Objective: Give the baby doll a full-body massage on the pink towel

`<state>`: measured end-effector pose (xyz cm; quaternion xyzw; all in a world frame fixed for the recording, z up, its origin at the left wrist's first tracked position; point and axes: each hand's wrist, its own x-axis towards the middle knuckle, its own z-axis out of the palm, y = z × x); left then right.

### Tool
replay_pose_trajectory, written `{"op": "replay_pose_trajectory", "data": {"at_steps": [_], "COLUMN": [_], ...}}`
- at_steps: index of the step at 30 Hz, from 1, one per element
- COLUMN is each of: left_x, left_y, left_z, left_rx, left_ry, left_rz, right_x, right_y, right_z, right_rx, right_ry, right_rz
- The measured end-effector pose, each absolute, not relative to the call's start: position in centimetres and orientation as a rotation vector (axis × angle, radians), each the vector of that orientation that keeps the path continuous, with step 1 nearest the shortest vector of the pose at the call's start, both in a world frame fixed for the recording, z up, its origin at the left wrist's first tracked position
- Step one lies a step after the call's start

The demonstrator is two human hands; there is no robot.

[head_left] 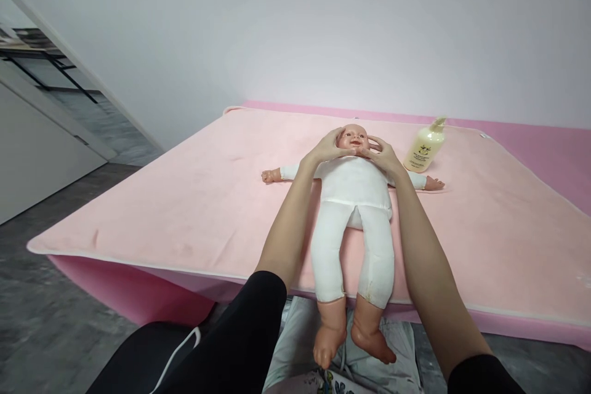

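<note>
A baby doll [355,184] with a white cloth body lies on its back on a pink mat, its arms spread out and its feet hanging past the front edge. My left hand [329,146] rests against the left side of the doll's head, fingers apart on the cheek and chin. On the other side of the face, my right hand [384,155] touches the cheek and chin with its fingers spread. Both thumbs lie near the doll's chin. Neither hand is closed around anything.
A yellow pump bottle [423,146] stands tilted on the mat beyond the doll's arm, right of my right hand. The pink mat [184,197] covers a pink table against a white wall [295,31]. A black seat is at the lower left.
</note>
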<state>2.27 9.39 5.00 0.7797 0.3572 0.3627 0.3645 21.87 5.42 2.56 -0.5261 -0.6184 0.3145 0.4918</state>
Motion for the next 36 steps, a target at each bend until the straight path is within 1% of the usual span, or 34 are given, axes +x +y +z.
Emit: {"op": "replay_pose_trajectory", "data": {"at_steps": [3,7,15,25,36], "left_x": [3.2,3.7,3.8,4.0,3.4], "left_y": [9.4,9.4,9.5,9.4,10.4], "left_z": [4.7,4.2,3.7,3.8,3.2], "left_rx": [2.048,2.057,2.087,2.083,2.074], "left_ry": [1.035,1.146,1.201,1.248,1.117], "left_rz": [0.992,1.050,1.134,1.157,1.237], "right_x": [21.2,21.0,21.0,21.4,21.4], "right_y": [5.8,6.4,7.0,7.1,6.7], "right_z": [2.4,2.0,1.5,1.4,1.8], "right_rx": [-1.333,-1.347,-1.340,-1.369,-1.279], "right_ry": [-1.503,-1.506,-1.496,-1.509,-1.493], "right_rz": [0.591,0.517,0.500,0.510,0.605]}}
